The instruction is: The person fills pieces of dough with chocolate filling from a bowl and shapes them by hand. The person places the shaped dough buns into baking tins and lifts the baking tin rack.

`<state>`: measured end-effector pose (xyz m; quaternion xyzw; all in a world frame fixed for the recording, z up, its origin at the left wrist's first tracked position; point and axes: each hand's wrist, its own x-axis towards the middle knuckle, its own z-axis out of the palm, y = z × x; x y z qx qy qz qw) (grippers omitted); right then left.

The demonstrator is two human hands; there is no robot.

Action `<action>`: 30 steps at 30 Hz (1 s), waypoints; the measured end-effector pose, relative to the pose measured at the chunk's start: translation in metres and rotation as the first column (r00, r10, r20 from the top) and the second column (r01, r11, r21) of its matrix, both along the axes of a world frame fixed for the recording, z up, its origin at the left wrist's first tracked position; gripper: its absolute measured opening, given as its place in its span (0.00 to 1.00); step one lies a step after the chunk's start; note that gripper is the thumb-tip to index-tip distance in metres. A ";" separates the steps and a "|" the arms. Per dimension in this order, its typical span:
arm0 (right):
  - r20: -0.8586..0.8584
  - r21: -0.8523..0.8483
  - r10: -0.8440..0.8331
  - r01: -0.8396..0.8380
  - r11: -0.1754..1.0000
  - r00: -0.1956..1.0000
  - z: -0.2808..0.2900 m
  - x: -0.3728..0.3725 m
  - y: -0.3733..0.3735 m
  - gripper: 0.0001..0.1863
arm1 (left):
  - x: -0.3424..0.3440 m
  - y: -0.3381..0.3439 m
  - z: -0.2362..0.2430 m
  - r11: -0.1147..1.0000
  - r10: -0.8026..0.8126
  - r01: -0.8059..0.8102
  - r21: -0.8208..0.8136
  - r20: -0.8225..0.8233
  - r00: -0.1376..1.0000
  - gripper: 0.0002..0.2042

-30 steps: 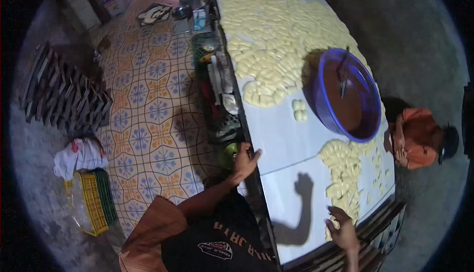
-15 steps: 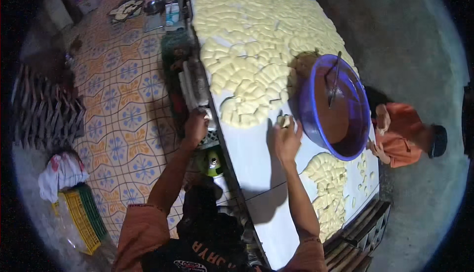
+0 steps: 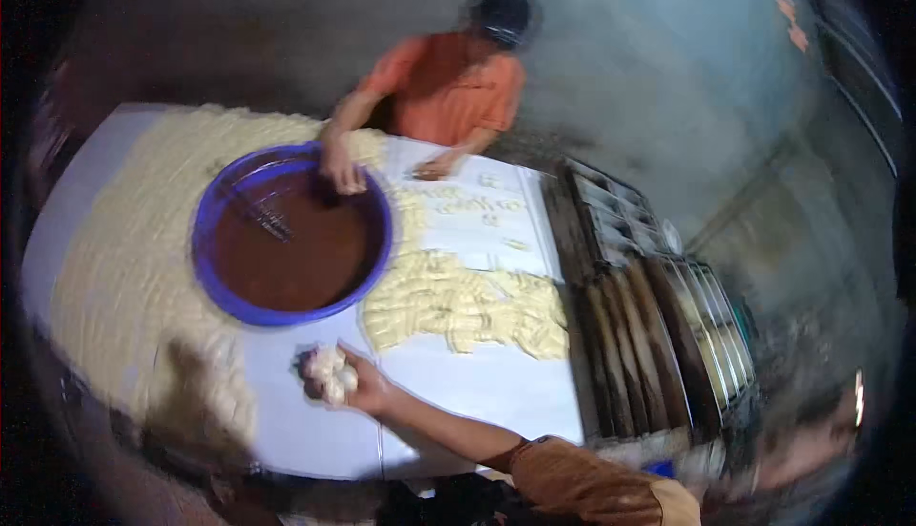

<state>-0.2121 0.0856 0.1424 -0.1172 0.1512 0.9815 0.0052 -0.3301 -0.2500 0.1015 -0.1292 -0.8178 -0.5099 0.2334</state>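
Observation:
My right hand [image 3: 358, 388] is closed on a clump of small pale dough pieces [image 3: 332, 373], held over the white table [image 3: 477, 392] just in front of a purple-blue basin [image 3: 210, 273]. The basin holds brown liquid, with a metal utensil [image 3: 272, 220] in it. Many pale dough pieces [image 3: 134, 268] cover the table's left part, and another patch [image 3: 477, 311] lies right of the basin. What seems to be my left hand [image 3: 229, 488] is a dim blur below the table's near edge, its fingers not readable. The picture is smeared by motion.
Across the table a person in an orange shirt [image 3: 448, 87] and dark cap reaches one hand [image 3: 339, 163] to the basin's rim, the other resting near loose dough pieces. Stacked dark trays [image 3: 630, 354] and metal moulds [image 3: 611, 211] stand along the table's right end. Concrete floor [image 3: 668, 77] lies beyond.
The view has swung right toward the co-worker. My right hand moved from the near dough patch to the small separate cluster, which it now holds raised. The co-worker's hand has moved onto the basin's rim.

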 end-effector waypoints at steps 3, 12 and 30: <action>-0.082 0.294 -0.018 0.041 0.955 0.996 0.019 0.120 -0.003 0.23 | 0.074 0.017 0.024 0.915 -0.203 0.085 -0.395 -0.265 0.943 0.13; 0.029 0.843 -0.914 -0.502 -0.195 0.404 0.319 0.577 0.003 0.30 | 0.247 0.227 0.019 0.570 -0.797 0.772 -0.281 0.041 0.603 0.11; 0.122 -0.017 -0.992 -0.999 -0.041 0.038 0.299 0.904 0.148 0.18 | 0.343 0.306 -0.008 0.624 -0.766 0.680 -0.386 -0.126 0.631 0.12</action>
